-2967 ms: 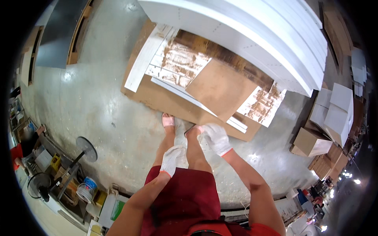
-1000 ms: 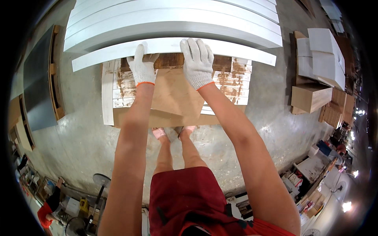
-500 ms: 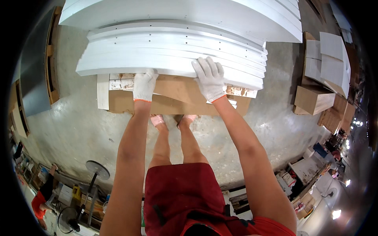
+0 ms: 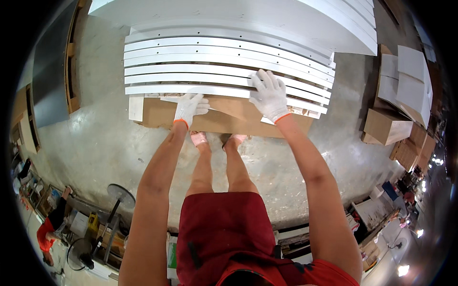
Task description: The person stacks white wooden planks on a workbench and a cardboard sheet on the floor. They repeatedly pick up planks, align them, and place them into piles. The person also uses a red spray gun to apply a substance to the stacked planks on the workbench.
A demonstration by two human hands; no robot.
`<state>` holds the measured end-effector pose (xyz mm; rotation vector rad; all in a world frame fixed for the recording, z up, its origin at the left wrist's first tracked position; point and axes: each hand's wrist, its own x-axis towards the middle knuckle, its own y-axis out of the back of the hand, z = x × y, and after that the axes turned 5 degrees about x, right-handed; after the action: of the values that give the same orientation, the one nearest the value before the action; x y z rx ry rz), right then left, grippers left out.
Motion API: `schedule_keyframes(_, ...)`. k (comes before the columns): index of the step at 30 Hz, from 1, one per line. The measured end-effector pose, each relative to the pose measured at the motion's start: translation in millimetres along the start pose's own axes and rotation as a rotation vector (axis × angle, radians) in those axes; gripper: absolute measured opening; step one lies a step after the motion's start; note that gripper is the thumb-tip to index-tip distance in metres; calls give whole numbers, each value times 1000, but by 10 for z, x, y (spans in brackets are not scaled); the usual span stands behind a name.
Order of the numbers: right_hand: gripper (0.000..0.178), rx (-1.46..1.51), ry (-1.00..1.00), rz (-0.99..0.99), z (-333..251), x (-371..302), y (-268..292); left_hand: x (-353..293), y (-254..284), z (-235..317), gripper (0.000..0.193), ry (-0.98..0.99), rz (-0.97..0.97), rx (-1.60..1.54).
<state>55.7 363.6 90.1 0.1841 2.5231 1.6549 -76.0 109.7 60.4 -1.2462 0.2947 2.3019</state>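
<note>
Several long white slats (image 4: 181, 69) with small dark holes in the farther ones lie in rows across a stack in front of me, with gaps between the nearer ones. My left hand (image 4: 190, 108), in a white knit glove with an orange cuff, is at the near edge of the front slat, its fingers apart and pointing right. On the right part of the nearer slats rests my right hand (image 4: 270, 97), gloved alike, with fingers spread. Neither hand is closed around a slat. Brown cardboard (image 4: 229, 112) shows under the slats, close to my feet.
A taller stack of white panels (image 4: 229, 16) stands just beyond the slats. White boards and a cardboard box (image 4: 387, 126) are at the right. A dark panel (image 4: 53, 71) on wood lies at the left. A pedestal fan (image 4: 121, 196) and a person in red (image 4: 46, 236) are behind me, lower left.
The front white pieces, earlier close together as a broad surface under both hands, now lie as separate slats with gaps. My left hand has loosened, its fingers turning right. The view has shifted slightly.
</note>
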Motion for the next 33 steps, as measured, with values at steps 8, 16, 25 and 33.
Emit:
schedule_keyframes(8, 72, -46, 36, -9, 165, 13, -23, 30, -46, -6, 57, 22, 52, -269)
schedule_keyframes(16, 61, -72, -1, 141, 161, 332, -89, 128, 11, -17, 56, 46, 41, -126)
schedule_keyframes(25, 50, -76, -41, 131, 18, 286, -192, 81, -39, -5, 54, 119, 50, -152)
schedule_keyframes(33, 36, -155, -131, 190, 33, 609, -215, -225, -177, 165, 42, 45, -134, 278)
